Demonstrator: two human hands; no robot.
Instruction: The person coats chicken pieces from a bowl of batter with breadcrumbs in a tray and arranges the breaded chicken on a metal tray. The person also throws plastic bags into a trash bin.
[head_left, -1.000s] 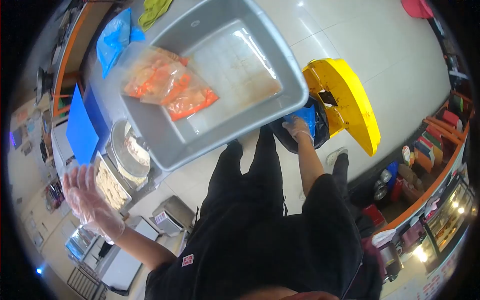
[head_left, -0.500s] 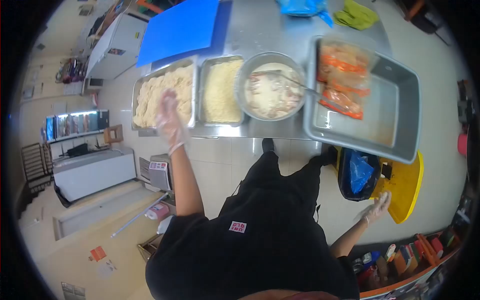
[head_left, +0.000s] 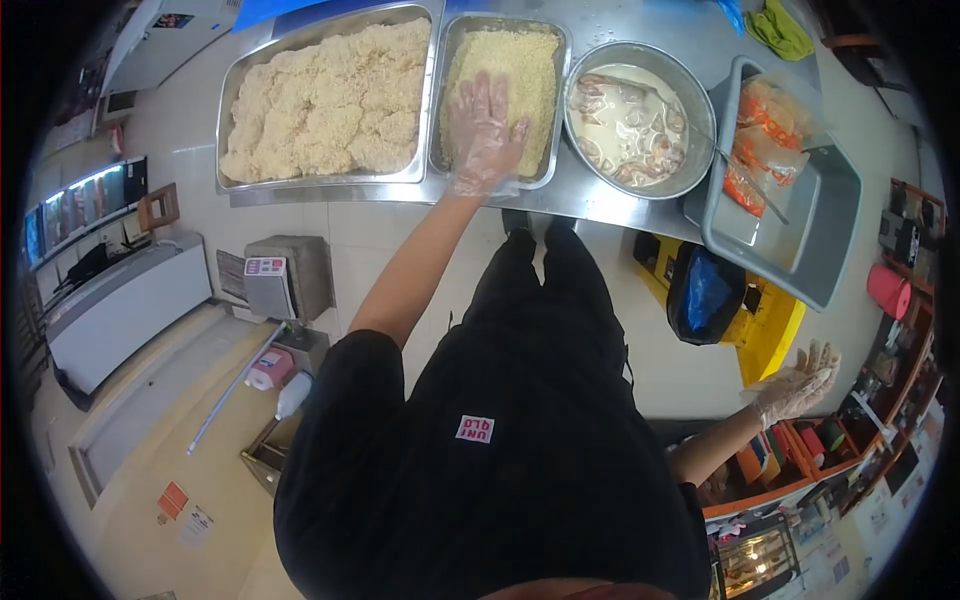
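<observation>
My left hand point(head_left: 482, 132), in a clear plastic glove, lies flat with fingers stretched out over the pale yellow crumbs point(head_left: 520, 62) in a narrow metal tray point(head_left: 566, 110). To its left, a wider metal tray point(head_left: 432, 100) is filled with crumb-coated pieces point(head_left: 325, 100). A round metal pot point(head_left: 708, 125) on the other side holds raw-looking meat pieces point(head_left: 625, 145) in a creamy white liquid. My right hand point(head_left: 803, 382), also gloved, is held out low at the right, fingers apart and holding nothing.
A grey tub point(head_left: 840, 230) with orange-printed plastic bags point(head_left: 770, 130) and a long metal utensil stands right of the pot. Below is a yellow bin point(head_left: 775, 330) with a black liner. A green cloth point(head_left: 780, 30) lies at the back. A scale point(head_left: 268, 285) stands lower left.
My left hand has moved right, from the coated pieces onto the crumbs. My right hand has swung outward from beside the bin's yellow lid. The view has shifted.
</observation>
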